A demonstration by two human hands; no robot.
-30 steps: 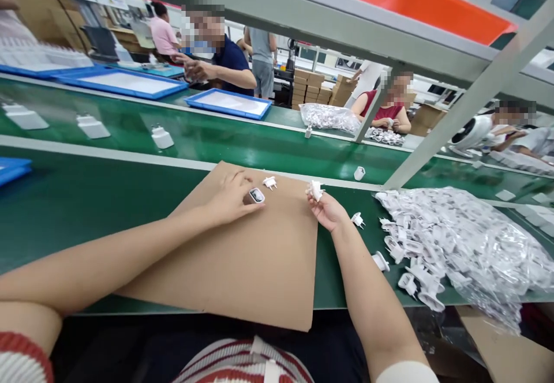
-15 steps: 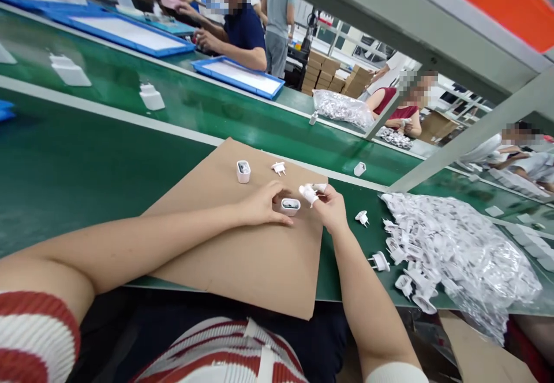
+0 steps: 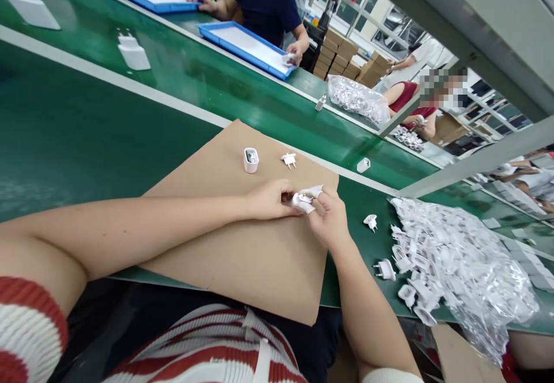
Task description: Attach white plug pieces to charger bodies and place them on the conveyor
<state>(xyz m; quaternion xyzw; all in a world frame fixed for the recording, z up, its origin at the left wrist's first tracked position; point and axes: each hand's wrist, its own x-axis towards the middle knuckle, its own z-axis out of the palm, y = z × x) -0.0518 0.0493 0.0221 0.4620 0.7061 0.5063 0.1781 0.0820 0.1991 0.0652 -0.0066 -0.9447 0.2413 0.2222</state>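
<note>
My left hand (image 3: pixel 272 199) is closed around a white charger housing, which is mostly hidden by the fingers. From the right, my right hand (image 3: pixel 329 217), with white covers on thumb and forefinger, pinches a white two-pin plug cap (image 3: pixel 302 199) against the housing's open end. Whether the cap sits fully in it, I cannot tell. Behind the hands, an open charger housing (image 3: pixel 251 160) stands upright with its circuit board showing. Right of that lies another plug cap (image 3: pixel 289 160). All this is on a brown cardboard sheet (image 3: pixel 255 262).
To the right, a clear plastic bag (image 3: pixel 471 267) spills plug caps, with loose caps (image 3: pixel 385 269) beside it. Chargers (image 3: pixel 133 52) and an open housing (image 3: pixel 363 165) lie on the green belt (image 3: pixel 186 77). A slanted metal post (image 3: pixel 476 146) rises at right. Co-workers sit across, near blue trays (image 3: pixel 246 45).
My right hand has brought the plug cap left to the housing in my left hand, and they now meet. The view has shifted. A co-worker's hand now holds a white piece over a blue tray.
</note>
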